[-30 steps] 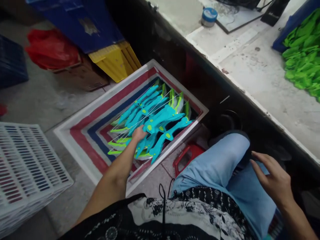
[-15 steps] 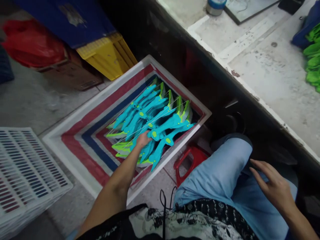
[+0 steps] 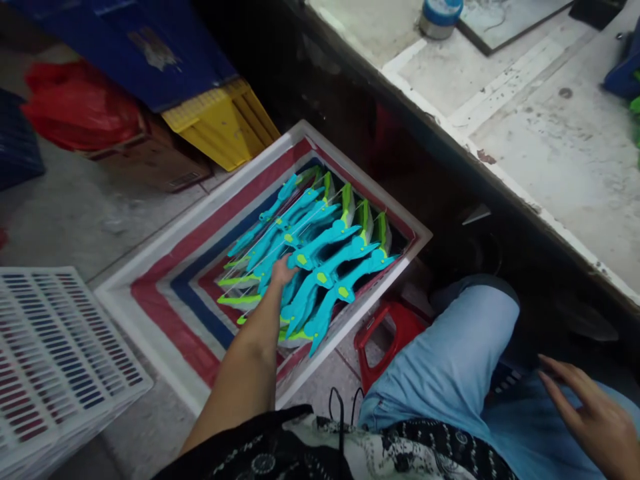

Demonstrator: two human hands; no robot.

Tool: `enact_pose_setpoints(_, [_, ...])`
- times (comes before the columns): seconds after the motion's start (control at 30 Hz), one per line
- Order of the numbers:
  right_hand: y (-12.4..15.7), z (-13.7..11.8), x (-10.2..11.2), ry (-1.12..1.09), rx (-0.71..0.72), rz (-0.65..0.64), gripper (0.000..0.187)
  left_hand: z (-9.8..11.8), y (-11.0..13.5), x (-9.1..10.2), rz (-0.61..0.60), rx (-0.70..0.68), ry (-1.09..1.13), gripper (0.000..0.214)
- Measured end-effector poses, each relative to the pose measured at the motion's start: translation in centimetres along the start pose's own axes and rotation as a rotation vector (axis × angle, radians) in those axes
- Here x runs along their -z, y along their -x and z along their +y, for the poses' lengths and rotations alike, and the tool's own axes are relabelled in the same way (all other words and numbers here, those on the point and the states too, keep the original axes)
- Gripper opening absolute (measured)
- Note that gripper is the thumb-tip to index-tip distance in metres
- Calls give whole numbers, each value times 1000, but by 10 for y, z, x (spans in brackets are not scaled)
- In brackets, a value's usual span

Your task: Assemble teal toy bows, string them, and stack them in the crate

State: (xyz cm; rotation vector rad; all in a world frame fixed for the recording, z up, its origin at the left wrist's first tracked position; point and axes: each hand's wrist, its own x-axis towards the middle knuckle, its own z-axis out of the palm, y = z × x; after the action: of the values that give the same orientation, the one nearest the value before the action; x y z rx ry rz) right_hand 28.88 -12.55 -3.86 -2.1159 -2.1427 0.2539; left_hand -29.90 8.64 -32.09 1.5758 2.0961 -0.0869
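My left hand (image 3: 281, 272) reaches down into a stack of white, red and blue crates (image 3: 165, 263) on the floor. Its fingers are tucked in among several teal and lime-green toy bows (image 3: 320, 257) lying side by side with thin strings. The fingertips are hidden by the bows, so whether they grip one is unclear. My right hand (image 3: 593, 413) hovers open with spread fingers over my right thigh in light-blue jeans, holding nothing.
A white slatted crate (image 3: 55, 360) lies at the left. A red stool (image 3: 387, 333) stands under my leg. A yellow crate (image 3: 223, 123), a blue one and a red bag sit behind. A grey worktable (image 3: 540, 133) carries a blue-lidded tin (image 3: 440, 15).
My left hand has stayed among the bows while they shifted slightly. My right hand has dropped lower and to the right. The view has tilted a little.
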Motion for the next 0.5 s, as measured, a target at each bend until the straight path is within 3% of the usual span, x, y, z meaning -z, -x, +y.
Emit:
enact_pose_setpoints(0.27, [6,14,-5,-32,-79,-32,51,-7,-5,-8,-18,31,75,67])
enact_pose_setpoints(0.4, [9,18,-4,-102,-114,-27,34,-7,-5,-10,-7,32,114,69])
enact_pose_setpoints(0.5, [2,13,0,-79,-64,36,21,-8,-4,-12,26,19,148,67])
